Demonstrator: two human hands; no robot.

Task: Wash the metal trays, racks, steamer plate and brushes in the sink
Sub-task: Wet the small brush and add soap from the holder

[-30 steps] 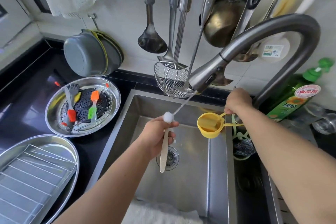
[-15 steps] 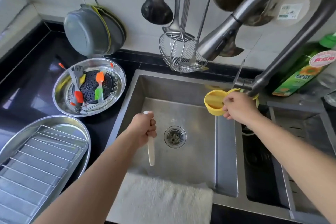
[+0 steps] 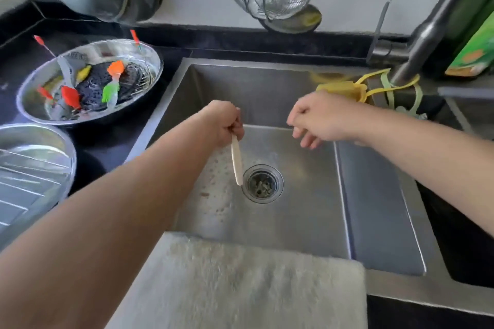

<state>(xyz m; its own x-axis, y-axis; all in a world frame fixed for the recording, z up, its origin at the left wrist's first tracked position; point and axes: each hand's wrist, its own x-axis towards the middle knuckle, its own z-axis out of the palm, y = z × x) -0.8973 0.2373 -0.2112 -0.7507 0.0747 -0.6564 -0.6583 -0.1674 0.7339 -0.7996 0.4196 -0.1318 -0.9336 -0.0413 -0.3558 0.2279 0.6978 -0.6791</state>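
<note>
Over the sink (image 3: 307,227), the left hand (image 3: 223,123) grips one pale brush (image 3: 236,161), handle dangling just above the drain (image 3: 262,184); the right hand (image 3: 312,117) hangs loose, holding nothing. Best rinse bristles under running water. Two steel trays sit left, one (image 3: 88,80) holding several coloured brushes

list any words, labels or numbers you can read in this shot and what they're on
None can be read in this frame.
The green bottle at the right edge, behind the faucet, carries a green and orange label, but its print is blurred and cropped.
The round metal tray holding the brushes shows faint marks on its inner rim, too smeared to read.
Nothing else in view bears text.
</note>
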